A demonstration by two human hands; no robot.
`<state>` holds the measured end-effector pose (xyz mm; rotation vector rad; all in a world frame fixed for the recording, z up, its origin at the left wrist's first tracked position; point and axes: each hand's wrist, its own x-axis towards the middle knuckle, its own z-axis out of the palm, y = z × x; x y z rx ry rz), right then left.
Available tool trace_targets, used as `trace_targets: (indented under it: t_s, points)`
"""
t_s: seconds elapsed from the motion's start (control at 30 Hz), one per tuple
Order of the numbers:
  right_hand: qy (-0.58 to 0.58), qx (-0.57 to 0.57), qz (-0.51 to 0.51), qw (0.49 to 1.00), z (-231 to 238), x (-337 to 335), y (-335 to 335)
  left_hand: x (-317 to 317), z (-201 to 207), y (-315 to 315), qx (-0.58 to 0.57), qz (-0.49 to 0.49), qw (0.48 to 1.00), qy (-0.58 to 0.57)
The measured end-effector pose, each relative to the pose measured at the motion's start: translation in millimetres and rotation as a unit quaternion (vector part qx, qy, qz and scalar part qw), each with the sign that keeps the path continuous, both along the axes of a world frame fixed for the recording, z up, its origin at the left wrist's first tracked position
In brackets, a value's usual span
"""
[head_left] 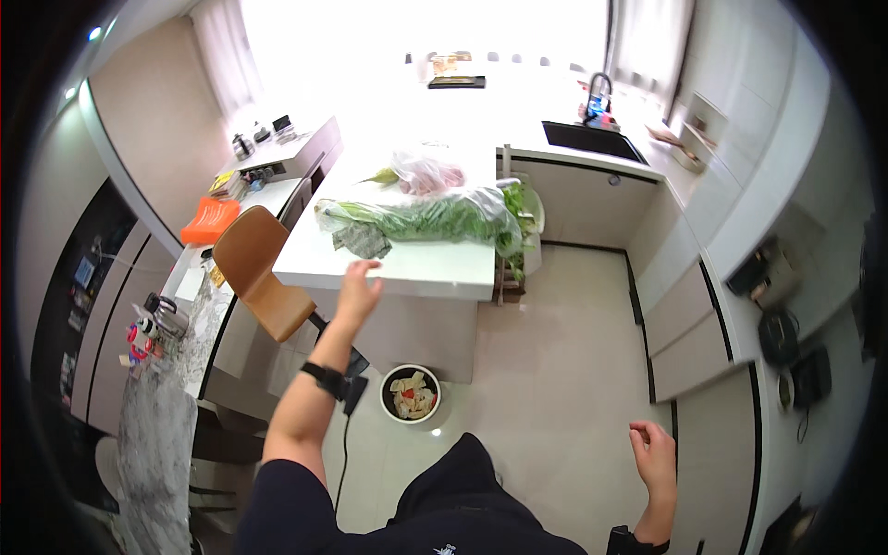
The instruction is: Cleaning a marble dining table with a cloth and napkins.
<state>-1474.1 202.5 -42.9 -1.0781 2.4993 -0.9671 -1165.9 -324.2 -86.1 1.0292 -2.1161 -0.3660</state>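
Observation:
My left hand (358,291) reaches toward the front edge of the white island counter (416,271), with its fingers apart and nothing visible in it. Just beyond the fingertips lies a crumpled grey-green cloth (363,241). It rests against a long clear plastic bag of leafy green vegetables (421,220) stretched across the counter. Behind that sits another clear bag with something pinkish inside (430,174), and a green-yellow vegetable (380,176) is beside it. My right hand (654,457) hangs low at the right, away from the counter, loosely bent and holding nothing I can see.
A round bin (387,400) with scraps inside stands on the floor before the island. At the left are a tan chair (252,268) and a marble-patterned table (162,425). The sink (592,141) is at the back right. Greens stick out beside the island's right end.

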Motion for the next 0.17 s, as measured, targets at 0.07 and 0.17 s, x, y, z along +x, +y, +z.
trace_targets:
  t_s: [0.07,0.17]
  points:
    - [-0.025,-0.032,0.049,0.998,8.2,-41.2,-54.0,3.1,-7.7,-63.2,-0.005,0.081,0.996,-0.034]
    - [0.025,-0.016,0.113,0.993,6.7,-98.6,-122.8,-12.2,-24.9,-121.1,0.025,0.166,0.982,-0.082]
